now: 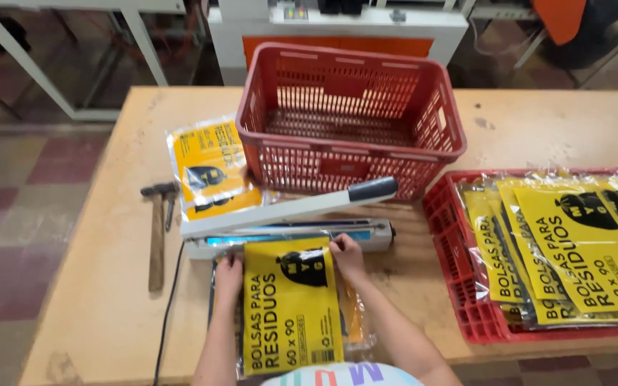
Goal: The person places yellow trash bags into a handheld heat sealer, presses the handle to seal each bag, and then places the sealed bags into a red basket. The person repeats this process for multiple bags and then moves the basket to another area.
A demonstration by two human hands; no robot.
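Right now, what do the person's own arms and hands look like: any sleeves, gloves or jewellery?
Both forearms are bare from the bottom edge of the picture up to the fingers: no sleeves show. The left hand and the right hand wear no gloves, and no ring, watch or bracelet can be made out. Between the arms, at the bottom edge, shows a bit of white cloth with coloured marks.

Bright, even indoor light with soft, faint shadows. Glare streaks the clear plastic wrap of the yellow-and-black packets (581, 243) in the flat red tray. Focus is fairly sharp; the pale wooden counter (101, 286) bows slightly toward the frame edges.
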